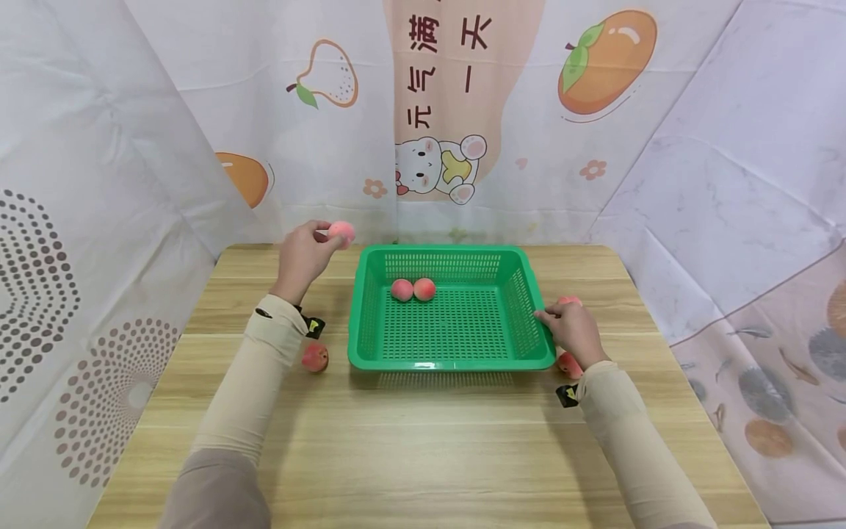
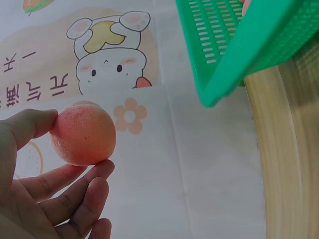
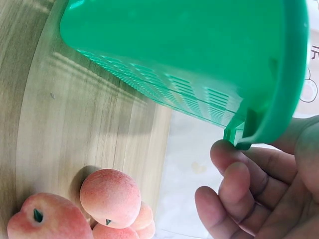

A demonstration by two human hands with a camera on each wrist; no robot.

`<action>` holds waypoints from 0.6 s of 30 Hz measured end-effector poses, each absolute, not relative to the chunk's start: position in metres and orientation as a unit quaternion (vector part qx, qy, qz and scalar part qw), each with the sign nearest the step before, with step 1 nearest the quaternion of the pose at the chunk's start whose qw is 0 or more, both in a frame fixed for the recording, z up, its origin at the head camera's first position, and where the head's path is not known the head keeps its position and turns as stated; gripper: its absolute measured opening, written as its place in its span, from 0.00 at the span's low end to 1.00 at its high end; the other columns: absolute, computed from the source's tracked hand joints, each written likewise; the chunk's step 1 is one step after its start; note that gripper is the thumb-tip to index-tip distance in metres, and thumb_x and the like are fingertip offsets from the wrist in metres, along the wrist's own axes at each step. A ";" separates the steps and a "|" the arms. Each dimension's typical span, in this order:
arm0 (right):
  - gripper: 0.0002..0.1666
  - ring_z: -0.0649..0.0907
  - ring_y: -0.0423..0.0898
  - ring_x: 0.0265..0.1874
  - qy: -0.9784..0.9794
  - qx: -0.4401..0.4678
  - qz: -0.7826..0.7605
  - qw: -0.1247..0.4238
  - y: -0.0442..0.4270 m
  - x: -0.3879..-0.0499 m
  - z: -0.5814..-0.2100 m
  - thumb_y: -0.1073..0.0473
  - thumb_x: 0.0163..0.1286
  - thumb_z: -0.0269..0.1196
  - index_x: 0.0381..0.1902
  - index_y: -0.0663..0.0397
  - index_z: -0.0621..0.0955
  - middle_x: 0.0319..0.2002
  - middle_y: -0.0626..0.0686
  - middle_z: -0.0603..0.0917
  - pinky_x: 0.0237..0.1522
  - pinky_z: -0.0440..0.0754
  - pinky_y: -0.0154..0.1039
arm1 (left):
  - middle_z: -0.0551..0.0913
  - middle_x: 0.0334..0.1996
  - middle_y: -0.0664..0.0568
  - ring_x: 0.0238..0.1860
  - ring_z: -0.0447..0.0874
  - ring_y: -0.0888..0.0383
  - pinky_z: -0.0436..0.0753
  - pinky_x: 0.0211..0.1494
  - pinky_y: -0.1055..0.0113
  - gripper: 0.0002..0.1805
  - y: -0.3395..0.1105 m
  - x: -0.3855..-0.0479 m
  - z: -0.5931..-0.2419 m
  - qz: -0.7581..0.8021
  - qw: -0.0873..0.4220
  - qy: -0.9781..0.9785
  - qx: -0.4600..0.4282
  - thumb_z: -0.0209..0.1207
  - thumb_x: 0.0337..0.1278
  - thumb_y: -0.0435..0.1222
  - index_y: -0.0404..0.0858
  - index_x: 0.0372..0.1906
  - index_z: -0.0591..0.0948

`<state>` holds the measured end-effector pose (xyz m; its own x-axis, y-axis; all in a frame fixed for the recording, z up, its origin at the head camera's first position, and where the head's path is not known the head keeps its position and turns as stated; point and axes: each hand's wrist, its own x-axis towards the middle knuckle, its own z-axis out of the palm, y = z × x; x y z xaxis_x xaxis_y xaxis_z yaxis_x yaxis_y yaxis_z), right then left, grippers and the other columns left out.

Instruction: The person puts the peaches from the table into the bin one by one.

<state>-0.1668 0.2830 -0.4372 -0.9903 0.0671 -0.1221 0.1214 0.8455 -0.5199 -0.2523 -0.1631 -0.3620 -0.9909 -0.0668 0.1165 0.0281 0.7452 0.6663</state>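
Observation:
My left hand [image 1: 305, 257] pinches a pink peach [image 2: 83, 133] between thumb and fingers, held up left of the green plastic basket [image 1: 452, 365]. In the left wrist view the basket's corner is apart from that peach. At the basket's right rim, my right hand [image 1: 573, 327] grips the edge, with the thumb over it and the fingers curled beneath [image 3: 234, 172]. Two peaches [image 1: 413, 289] lie together inside the basket, toward its back left. Another peach [image 1: 315, 358] rests on the table below my left wrist.
Several peaches [image 3: 109, 198] lie on the table right of the basket, partly hidden by my right hand in the head view. The wooden table [image 1: 423, 448] ends at a printed cloth backdrop [image 1: 344, 147].

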 end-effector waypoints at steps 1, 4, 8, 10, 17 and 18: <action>0.24 0.81 0.44 0.23 0.960 0.048 -0.273 0.047 0.283 -0.166 -0.437 0.53 0.73 0.59 0.52 0.72 0.81 0.43 0.67 0.86 0.25 0.77 0.34 | 0.85 0.47 0.37 0.47 0.82 0.42 0.77 0.48 0.51 0.27 -0.162 -0.252 -0.362 -0.357 0.063 -0.932 0.009 0.57 0.64 0.49 0.35 0.60 0.77; 0.24 0.81 0.43 0.23 0.959 0.046 -0.275 0.045 0.283 -0.166 -0.437 0.53 0.73 0.59 0.51 0.72 0.81 0.42 0.67 0.86 0.25 0.77 0.35 | 0.85 0.47 0.38 0.47 0.82 0.43 0.77 0.47 0.51 0.28 -0.158 -0.253 -0.361 -0.357 0.062 -0.932 0.006 0.58 0.64 0.50 0.35 0.60 0.77; 0.24 0.81 0.43 0.22 0.957 0.047 -0.281 0.048 0.283 -0.165 -0.438 0.53 0.73 0.59 0.52 0.72 0.81 0.41 0.67 0.86 0.25 0.77 0.35 | 0.85 0.47 0.38 0.46 0.82 0.43 0.77 0.47 0.51 0.28 -0.153 -0.253 -0.360 -0.363 0.064 -0.930 0.000 0.58 0.64 0.51 0.35 0.60 0.77; 0.24 0.81 0.43 0.22 0.957 0.047 -0.282 0.048 0.283 -0.165 -0.438 0.53 0.73 0.58 0.52 0.72 0.81 0.41 0.66 0.86 0.25 0.77 0.35 | 0.85 0.47 0.38 0.46 0.82 0.43 0.77 0.46 0.52 0.28 -0.149 -0.254 -0.359 -0.366 0.063 -0.928 -0.002 0.58 0.63 0.51 0.36 0.60 0.78; 0.23 0.81 0.43 0.22 0.960 0.038 -0.274 0.036 0.283 -0.165 -0.439 0.53 0.73 0.59 0.50 0.72 0.82 0.40 0.66 0.87 0.25 0.77 0.35 | 0.86 0.46 0.40 0.44 0.84 0.45 0.79 0.44 0.53 0.28 -0.137 -0.257 -0.361 -0.373 0.055 -0.926 -0.011 0.59 0.63 0.51 0.37 0.59 0.78; 0.23 0.81 0.43 0.22 0.960 0.038 -0.274 0.035 0.283 -0.165 -0.439 0.53 0.73 0.59 0.50 0.72 0.82 0.39 0.66 0.87 0.25 0.77 0.35 | 0.86 0.46 0.40 0.44 0.83 0.45 0.79 0.44 0.53 0.28 -0.135 -0.257 -0.362 -0.375 0.052 -0.925 -0.011 0.59 0.63 0.51 0.37 0.59 0.78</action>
